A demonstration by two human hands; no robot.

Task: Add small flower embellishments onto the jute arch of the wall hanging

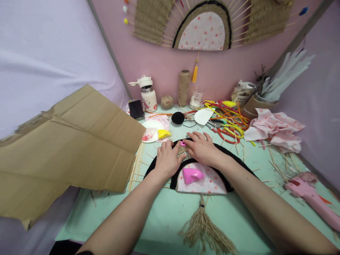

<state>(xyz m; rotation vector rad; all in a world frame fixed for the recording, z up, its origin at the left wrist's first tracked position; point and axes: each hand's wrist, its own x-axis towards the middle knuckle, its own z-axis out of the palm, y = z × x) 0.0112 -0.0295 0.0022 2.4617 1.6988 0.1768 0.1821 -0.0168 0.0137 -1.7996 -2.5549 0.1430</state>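
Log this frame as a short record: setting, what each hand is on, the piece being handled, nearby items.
setting: mint-green table, pink wall behind
left hand: resting on the half-round craft piece, fingers by a small pink bit
right hand: flat on the same piece's top
piece: black-edged arch, dotted fabric centre, jute tassel below
nearby: cardboard sheet, pink glue gun, twine spool

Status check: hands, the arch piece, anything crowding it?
Left hand and right hand both flat on the black-edged arch piece. Small pink bit between fingertips. Cardboard sheet close at left.

Black-rimmed arch point(240, 163), pink clay point(192, 175)
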